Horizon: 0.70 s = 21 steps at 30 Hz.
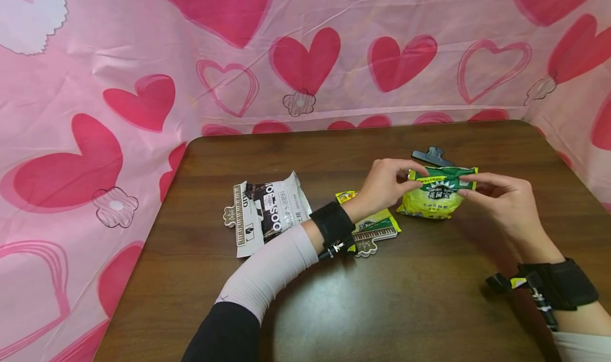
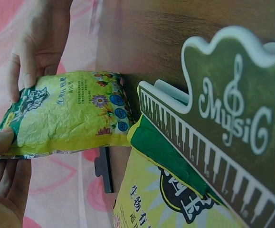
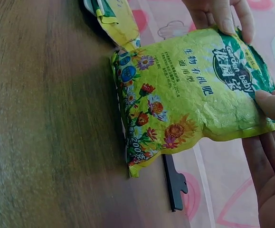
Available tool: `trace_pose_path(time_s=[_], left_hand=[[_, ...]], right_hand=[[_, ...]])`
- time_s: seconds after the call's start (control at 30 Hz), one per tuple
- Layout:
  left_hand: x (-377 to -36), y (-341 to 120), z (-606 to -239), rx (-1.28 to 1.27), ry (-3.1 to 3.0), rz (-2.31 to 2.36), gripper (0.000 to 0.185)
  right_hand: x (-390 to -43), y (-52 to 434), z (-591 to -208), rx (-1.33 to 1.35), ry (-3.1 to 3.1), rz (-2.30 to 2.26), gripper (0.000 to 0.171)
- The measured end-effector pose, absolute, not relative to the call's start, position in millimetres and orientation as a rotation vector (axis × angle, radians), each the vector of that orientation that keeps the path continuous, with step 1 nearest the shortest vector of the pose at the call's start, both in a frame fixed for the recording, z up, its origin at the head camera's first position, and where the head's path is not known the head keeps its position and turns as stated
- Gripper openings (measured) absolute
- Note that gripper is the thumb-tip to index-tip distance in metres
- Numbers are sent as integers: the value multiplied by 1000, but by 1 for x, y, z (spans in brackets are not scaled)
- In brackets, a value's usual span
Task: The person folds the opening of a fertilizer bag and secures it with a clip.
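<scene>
Currently both hands hold one yellow-green bag (image 1: 435, 195) upright on the brown table (image 1: 334, 309), its bottom edge resting on the wood. Right hand (image 1: 501, 203) pinches the top right corner between thumb and fingers; left hand (image 1: 386, 184) pinches the top left corner the same way. Judgement: the step in hand is working the bag's top edge, flattening or folding it. The next move likely calls for one hand keeping that edge pinched while the other frees up. Nearer the left wrist lies a second yellow bag (image 1: 372, 225) closed with a piano-key clip (image 1: 367, 240); further left, a white-and-black bag (image 1: 267, 213). Behind the held bag sits a dark clip (image 1: 431, 156).
</scene>
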State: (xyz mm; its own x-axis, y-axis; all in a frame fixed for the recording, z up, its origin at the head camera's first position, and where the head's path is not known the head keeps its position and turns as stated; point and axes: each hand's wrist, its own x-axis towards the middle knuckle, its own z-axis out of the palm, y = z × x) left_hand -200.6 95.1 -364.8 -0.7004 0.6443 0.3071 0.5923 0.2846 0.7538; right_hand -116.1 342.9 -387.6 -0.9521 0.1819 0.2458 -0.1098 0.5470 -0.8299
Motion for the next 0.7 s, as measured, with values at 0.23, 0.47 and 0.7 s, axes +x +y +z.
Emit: trace_pose_path(time_s=[0.23, 0.47, 0.7], left_hand=[[-202, 93, -364, 1184, 2470, 1395, 22], [-203, 92, -363, 1146, 2435, 1375, 27], [-204, 91, -363, 1215, 2532, 1264, 32]], right_hand=[[-117, 344, -389, -26, -2514, 1297, 27], [-118, 345, -390, -3, -2529, 1268, 28], [-119, 345, -394, 8, -2537, 1274, 32]])
